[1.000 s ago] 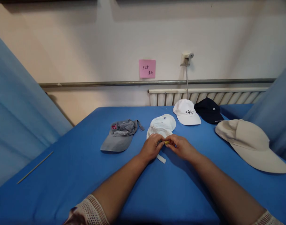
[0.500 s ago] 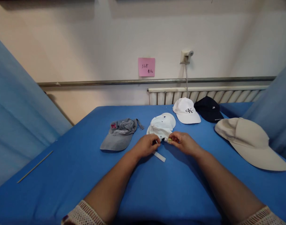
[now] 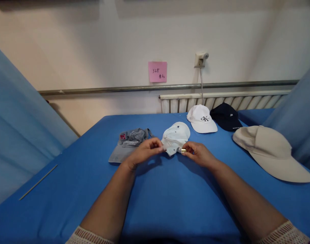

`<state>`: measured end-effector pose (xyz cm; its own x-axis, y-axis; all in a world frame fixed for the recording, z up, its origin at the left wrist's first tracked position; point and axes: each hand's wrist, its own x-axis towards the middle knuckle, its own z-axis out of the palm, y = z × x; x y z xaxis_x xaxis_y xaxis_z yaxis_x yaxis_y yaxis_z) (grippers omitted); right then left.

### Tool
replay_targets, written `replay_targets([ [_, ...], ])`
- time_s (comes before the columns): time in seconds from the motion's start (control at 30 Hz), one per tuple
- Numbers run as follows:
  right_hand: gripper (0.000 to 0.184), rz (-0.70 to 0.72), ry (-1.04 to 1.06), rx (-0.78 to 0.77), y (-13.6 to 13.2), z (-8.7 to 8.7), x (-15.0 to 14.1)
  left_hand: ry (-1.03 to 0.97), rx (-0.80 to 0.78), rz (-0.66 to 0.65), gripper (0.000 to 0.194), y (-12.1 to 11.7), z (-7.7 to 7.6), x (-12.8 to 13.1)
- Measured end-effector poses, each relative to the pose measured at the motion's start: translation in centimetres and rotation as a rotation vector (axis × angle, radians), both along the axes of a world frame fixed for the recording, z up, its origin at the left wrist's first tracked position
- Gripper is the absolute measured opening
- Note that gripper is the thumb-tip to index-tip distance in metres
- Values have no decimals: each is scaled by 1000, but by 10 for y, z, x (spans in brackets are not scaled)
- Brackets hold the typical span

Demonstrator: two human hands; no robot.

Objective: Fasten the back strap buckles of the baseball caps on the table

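A white cap (image 3: 175, 135) lies on the blue-covered table (image 3: 155, 196) in the middle. My right hand (image 3: 198, 154) pinches the small brass buckle (image 3: 183, 150) at the cap's near rim. My left hand (image 3: 145, 151) is lifted a little to the left, its fingers pinched on the cap's white strap near the left rim. The strap itself is mostly hidden by those fingers. A grey cap (image 3: 128, 144) sits just behind my left hand.
Further back lie a white cap with a black logo (image 3: 201, 118) and a dark navy cap (image 3: 225, 117). A large beige cap (image 3: 270, 152) sits at the right. A thin stick (image 3: 38, 181) lies at the table's left edge. Blue curtains flank both sides; a radiator runs behind.
My left hand has risen and moved left, drawing the white strap up off the table. My right hand stays pinched on the buckle.
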<state>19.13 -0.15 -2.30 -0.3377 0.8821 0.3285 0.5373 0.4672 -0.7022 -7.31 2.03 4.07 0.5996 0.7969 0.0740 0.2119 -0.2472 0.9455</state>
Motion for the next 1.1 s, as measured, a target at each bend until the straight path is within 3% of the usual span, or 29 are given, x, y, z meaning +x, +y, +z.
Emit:
replay_targets([
  [0.07, 12, -6, 22, 12, -1, 1, -2, -164, -45, 135, 22, 1, 0, 1],
  [0.17, 15, -17, 45, 24, -2, 1, -5, -207, -77, 236, 25, 0, -12, 16],
  [0.3, 17, -42, 59, 74, -3, -1, -8, -137, -110, 205, 29, -3, -38, 37],
  [0.43, 21, -76, 87, 128, -4, -3, -9, -120, -129, 192, 28, -2, -51, 43],
  [0.63, 19, -80, 95, 142, -3, -4, -7, -136, -153, 261, 27, 1, -51, 41],
  [1.1, 18, -41, 86, 138, -4, -2, -6, -79, -211, 199, 24, -1, -45, 40],
])
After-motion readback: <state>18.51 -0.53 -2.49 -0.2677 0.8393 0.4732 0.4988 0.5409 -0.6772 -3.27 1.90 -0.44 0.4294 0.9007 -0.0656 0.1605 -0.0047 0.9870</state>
